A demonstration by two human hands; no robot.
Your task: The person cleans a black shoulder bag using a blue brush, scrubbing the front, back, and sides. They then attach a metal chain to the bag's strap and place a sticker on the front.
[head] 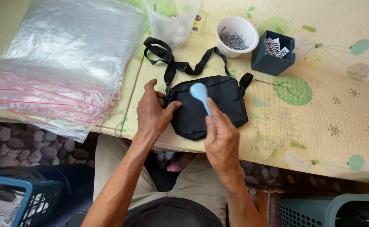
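Head view: a small black fabric shoulder bag (209, 107) lies flat on the patterned bench (327, 105), strap looped behind it. Left hand (153, 111) grips the bag's left edge, fingers curled on it. Right hand (221, 141) pinches a pale blue plastic spoon (200, 93) over the bag. Seemingly mid-step; a scoop from the white cup of small metal pieces (236, 35) would need reach.

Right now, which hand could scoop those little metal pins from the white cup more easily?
Probably the right hand: it already holds the light blue spoon, and the white cup lies on its side. The left hand is busy gripping the black bag.
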